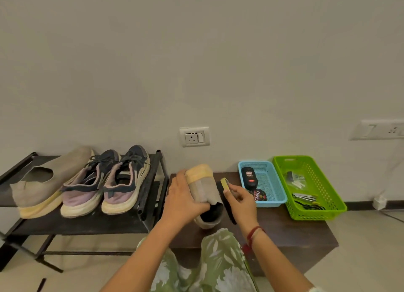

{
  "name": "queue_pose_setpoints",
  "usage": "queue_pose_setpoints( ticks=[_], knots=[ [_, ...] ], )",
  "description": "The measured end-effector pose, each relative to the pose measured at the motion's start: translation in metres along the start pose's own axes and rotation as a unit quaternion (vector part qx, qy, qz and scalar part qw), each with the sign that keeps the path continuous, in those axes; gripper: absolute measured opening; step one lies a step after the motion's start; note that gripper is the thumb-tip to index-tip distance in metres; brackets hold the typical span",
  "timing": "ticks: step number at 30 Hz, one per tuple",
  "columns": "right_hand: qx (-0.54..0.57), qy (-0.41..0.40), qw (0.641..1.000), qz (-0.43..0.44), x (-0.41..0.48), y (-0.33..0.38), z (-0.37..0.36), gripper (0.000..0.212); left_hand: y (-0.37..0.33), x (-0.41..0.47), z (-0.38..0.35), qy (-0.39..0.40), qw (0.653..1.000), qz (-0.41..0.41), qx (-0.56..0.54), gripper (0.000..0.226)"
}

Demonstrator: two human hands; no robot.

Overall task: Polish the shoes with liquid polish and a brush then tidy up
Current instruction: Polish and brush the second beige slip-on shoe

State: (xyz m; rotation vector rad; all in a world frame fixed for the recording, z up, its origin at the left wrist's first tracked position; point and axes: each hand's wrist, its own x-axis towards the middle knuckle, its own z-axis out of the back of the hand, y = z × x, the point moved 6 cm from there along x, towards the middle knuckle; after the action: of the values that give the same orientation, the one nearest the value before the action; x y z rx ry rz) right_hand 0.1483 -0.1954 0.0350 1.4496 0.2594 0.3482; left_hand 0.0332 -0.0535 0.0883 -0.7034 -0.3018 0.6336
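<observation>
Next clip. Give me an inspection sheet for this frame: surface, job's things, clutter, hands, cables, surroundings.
Surface: dark bench, bearing two baskets.
Job's things: grey shoe, toe raised; brush; polish bottle and polish tin in blue basket.
Clutter: green basket holding packets, metal tool, black cord.
Hands: left hand grips the grey shoe; right hand holds the brush beside it.
Cables: white block at far-right skirting, its lead too faint to trace.
Surroundings: shoe rack with second grey shoe, sneakers; wall socket.
</observation>
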Motion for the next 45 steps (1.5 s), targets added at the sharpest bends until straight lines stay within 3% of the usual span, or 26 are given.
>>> queue_pose_setpoints(
  ticks=[3,6,8,11,15,17,20,23,26,29,33,39,45],
  knots=[
    [0.045,-0.046,0.998,0.024,-0.007,0.01,0.007,0.016,0.006,-0.001,0.004,0.0,1.0,0.004,0.012,0.107],
    [0.063,0.02,0.997,0.04,-0.011,0.022,-0.01,0.018,0.008,-0.004,0.006,-0.014,1.0,-0.007,0.015,0.108],
    [-0.005,0.052,0.999,-0.002,-0.004,0.007,-0.019,0.015,0.008,-0.006,0.007,-0.009,1.0,-0.015,0.025,0.116],
    [-0.041,-0.012,0.994,-0.104,-0.002,-0.022,-0.005,0.008,0.009,-0.007,0.014,0.022,0.998,-0.019,0.048,0.121],
    [0.097,-0.055,0.983,-0.146,-0.013,-0.021,0.002,0.026,0.009,0.002,0.035,0.015,0.987,-0.012,0.16,0.109],
    [0.142,-0.053,0.975,-0.164,-0.019,-0.016,-0.001,0.024,0.009,0.008,0.044,0.028,0.979,-0.001,0.2,0.106],
    [0.198,-0.049,0.958,-0.201,-0.028,-0.01,-0.009,0.02,0.012,0.01,0.049,0.084,0.967,0.036,0.239,0.119],
    [0.288,-0.021,0.93,-0.227,-0.04,0.002,-0.015,0.026,0.021,0.004,0.057,0.105,0.961,0.091,0.237,0.109],
    [0.375,0.023,0.891,-0.254,-0.053,0.022,-0.022,0.025,0.044,-0.011,0.069,0.125,0.964,0.183,0.146,0.098],
    [0.384,0.081,0.889,-0.234,-0.066,0.048,-0.037,0.036,0.07,-0.035,0.082,0.086,0.955,0.277,-0.066,0.097],
    [0.393,0.152,0.886,-0.194,-0.082,0.084,-0.064,0.041,0.085,-0.066,0.1,0.034,0.866,0.332,-0.371,0.048],
    [0.44,0.223,0.841,-0.22,-0.101,0.107,-0.103,0.048,0.108,-0.091,0.142,-0.017,0.723,0.331,-0.607,0.053],
    [0.452,0.268,0.794,-0.305,-0.118,0.108,-0.149,0.032,0.156,-0.111,0.205,-0.112,0.676,0.289,-0.668,0.049]
  ],
)
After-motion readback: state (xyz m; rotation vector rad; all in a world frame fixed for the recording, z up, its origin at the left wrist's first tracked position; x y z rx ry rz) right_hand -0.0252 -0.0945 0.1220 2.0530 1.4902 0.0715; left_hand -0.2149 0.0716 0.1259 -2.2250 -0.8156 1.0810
